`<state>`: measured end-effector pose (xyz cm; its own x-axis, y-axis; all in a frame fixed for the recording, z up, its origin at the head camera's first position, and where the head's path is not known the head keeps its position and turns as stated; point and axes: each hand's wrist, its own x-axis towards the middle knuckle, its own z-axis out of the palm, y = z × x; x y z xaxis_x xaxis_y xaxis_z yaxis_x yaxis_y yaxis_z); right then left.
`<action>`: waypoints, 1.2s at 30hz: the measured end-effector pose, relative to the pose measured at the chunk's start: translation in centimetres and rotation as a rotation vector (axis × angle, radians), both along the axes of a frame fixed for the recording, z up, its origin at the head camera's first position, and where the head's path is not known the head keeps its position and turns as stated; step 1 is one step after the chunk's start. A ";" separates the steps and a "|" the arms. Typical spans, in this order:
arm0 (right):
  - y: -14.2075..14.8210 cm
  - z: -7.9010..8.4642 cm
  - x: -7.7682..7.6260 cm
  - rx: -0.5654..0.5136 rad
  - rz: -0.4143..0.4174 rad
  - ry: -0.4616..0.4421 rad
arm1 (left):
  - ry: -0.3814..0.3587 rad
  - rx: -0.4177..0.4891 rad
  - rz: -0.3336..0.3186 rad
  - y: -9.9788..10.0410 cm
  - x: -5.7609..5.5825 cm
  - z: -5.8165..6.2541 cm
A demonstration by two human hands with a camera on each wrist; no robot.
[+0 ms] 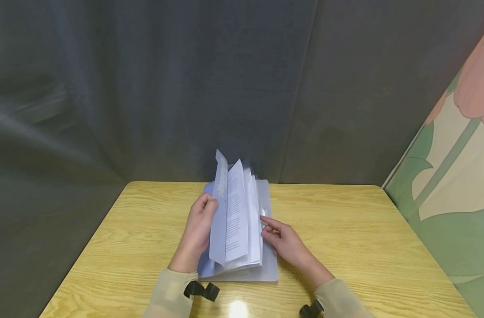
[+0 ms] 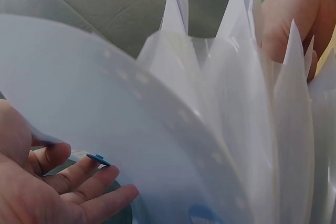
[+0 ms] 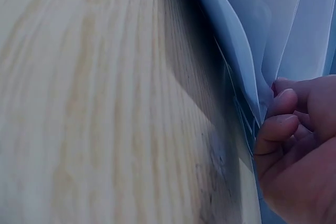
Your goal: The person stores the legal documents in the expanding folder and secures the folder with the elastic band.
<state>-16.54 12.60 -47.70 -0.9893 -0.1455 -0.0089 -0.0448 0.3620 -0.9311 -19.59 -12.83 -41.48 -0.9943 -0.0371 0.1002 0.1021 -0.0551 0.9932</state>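
A translucent expanding file folder with a bluish cover stands partly fanned out on the table, printed papers between its dividers. My left hand grips the raised cover at its left edge. In the left wrist view, the fingers lie behind the cover, close to a small blue snap button. At the opposite side, my right hand pinches the edge of the clear dividers. The right wrist view has its curled fingertips right at the divider edges.
The wood-grain table extends to both sides of the folder. A dark grey curtain hangs along its back edge and left side. On the right is a wall panel painted with flowers.
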 end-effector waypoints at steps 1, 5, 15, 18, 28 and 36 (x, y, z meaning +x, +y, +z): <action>0.0 0.0 0.0 0.003 0.000 0.000 | 0.000 0.001 0.000 0.0 0.0 0.0; 0.1 0.1 0.0 -0.003 -0.005 0.007 | 0.003 -0.001 0.001 0.0 0.1 0.1; 1.8 0.5 0.3 -0.025 -0.111 0.005 | -0.006 -0.030 -0.001 0.3 0.0 -0.2; 2.5 0.7 0.3 0.009 -0.139 0.016 | -0.004 -0.039 0.002 0.4 -0.1 -0.1; 4.3 0.8 0.6 0.101 -0.233 0.059 | 0.015 -0.090 0.006 0.9 0.2 -0.4; 4.5 0.6 0.5 0.145 -0.213 0.065 | 0.007 -0.141 0.018 0.6 0.4 -0.6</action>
